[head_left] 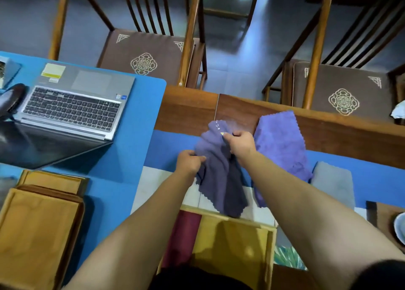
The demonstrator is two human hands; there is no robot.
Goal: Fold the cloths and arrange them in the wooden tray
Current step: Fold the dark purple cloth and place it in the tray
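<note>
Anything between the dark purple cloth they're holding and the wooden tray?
Nothing visible. Both hands, left and right, grip the dark purple cloth, whose lower edge hangs right at the wooden tray's far rim. A folded maroon cloth fills the tray's left side; the bare part beside it is open.

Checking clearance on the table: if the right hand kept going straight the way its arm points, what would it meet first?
Probably nothing beyond the dark purple cloth that the right hand already pinches; past it lies bare wooden table, though depth is unclear.
</note>
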